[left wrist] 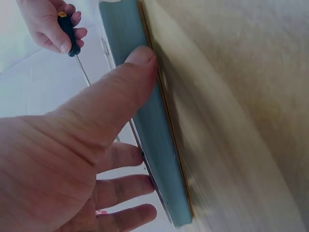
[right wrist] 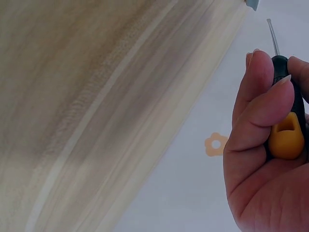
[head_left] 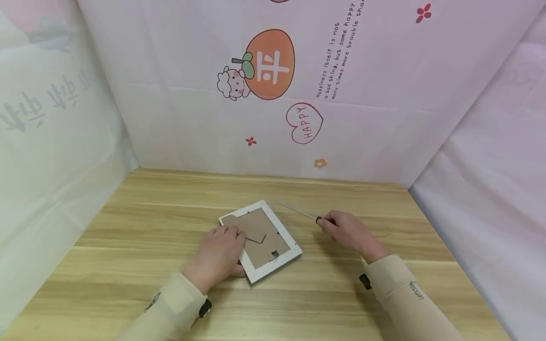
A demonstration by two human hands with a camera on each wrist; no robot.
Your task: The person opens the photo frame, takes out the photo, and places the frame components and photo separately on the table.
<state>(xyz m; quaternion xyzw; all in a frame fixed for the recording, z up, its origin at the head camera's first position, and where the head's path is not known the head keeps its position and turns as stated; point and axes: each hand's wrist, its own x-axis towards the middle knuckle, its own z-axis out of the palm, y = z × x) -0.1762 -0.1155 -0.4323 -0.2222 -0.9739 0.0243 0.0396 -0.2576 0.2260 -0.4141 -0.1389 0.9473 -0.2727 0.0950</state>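
Observation:
A picture frame [head_left: 279, 228] lies back side up on the table, its brown backing board [head_left: 256, 218] ringed by a white border. My left hand [head_left: 218, 253] holds its left side, fingers over the back. The thumb presses the blue-grey side edge [left wrist: 157, 150] in the left wrist view. Off to the frame's right, my right hand [head_left: 350, 233] grips a screwdriver [head_left: 298, 211] above the table. Its thin metal shaft points left, the tip near the frame's far corner. The handle [right wrist: 287, 140] is black with a yellow end, partly hidden by the fingers.
The wood-grain table [head_left: 170, 199] meets a printed white cloth backdrop [head_left: 192, 132] at its far edge. White cloth walls stand at left and right. On the backing board are a dark bent line [head_left: 260, 243] and a small dark piece [head_left: 275, 254] near the lower border.

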